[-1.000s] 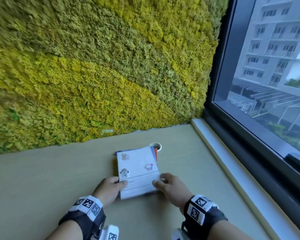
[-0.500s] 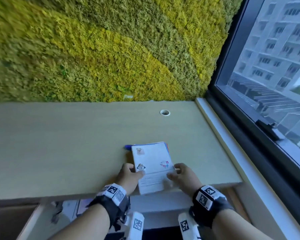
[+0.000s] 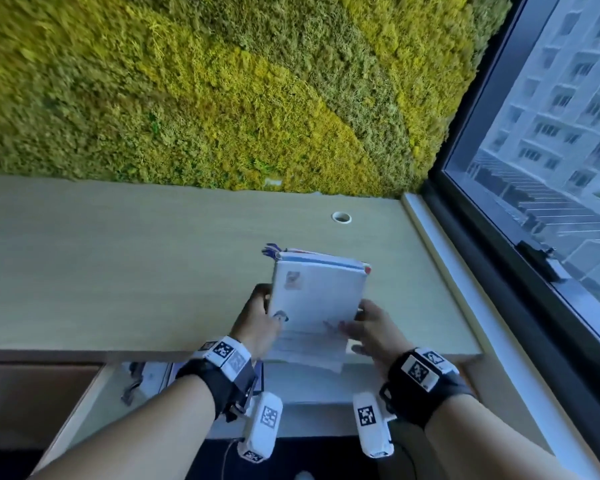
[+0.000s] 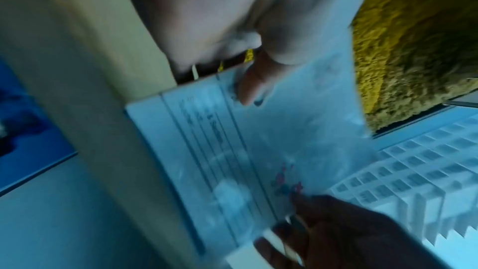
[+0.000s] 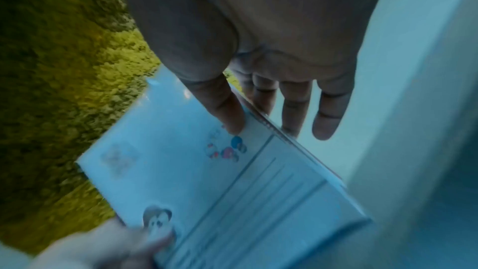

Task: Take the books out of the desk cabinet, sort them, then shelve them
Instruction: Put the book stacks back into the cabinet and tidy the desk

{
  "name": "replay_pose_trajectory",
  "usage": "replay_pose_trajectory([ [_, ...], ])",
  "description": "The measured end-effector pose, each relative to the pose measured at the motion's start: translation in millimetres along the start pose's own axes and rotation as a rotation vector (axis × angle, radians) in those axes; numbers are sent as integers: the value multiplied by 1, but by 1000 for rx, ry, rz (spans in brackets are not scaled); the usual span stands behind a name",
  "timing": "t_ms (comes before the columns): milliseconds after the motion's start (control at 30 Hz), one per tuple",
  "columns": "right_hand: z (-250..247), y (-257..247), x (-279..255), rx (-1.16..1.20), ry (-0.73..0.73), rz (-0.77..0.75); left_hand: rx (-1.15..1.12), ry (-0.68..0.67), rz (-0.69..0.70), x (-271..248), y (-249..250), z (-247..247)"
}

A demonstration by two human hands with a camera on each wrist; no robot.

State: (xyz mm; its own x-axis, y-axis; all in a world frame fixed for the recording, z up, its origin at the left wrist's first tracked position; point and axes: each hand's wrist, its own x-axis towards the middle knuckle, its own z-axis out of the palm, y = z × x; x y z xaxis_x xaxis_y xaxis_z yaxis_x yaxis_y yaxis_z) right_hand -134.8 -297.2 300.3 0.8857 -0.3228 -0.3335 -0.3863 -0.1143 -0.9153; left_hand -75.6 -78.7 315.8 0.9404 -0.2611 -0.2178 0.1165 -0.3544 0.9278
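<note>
An office or study nook: a pale wood surface point(image 3: 153, 271) with a cable grommet point(image 3: 341, 217), moss wall point(image 3: 222, 98) behind, window point(image 3: 551, 150) facing apartment towers.

The stack of books point(image 3: 317, 292) sits tilted over the near edge of the surface point(image 3: 118, 271), between my left grip point(image 3: 257, 322) on its left side and my right grip point(image 3: 368, 329) on its right. Behind it lies a cable hole point(image 3: 341, 217), then the moss wall point(image 3: 222, 98). The window point(image 3: 551, 133) is to my right.
</note>
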Motion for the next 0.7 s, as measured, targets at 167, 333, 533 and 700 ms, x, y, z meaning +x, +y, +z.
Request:
replay_pose_trajectory([
  [167, 8, -16, 19, -13, 49, -242, 25, 130, 146, 31, 5, 5],
  [333, 12, 20, 32, -234, 9, -252, 35, 153, 23, 30, -18, 20],
  [533, 6, 39, 26, -305, -94, -191, 160, 67, -24, 17, -26, 11],
  [700, 9, 71, -35, -267, -216, -100, 155, -77, -97, -53, -76, -2],
])
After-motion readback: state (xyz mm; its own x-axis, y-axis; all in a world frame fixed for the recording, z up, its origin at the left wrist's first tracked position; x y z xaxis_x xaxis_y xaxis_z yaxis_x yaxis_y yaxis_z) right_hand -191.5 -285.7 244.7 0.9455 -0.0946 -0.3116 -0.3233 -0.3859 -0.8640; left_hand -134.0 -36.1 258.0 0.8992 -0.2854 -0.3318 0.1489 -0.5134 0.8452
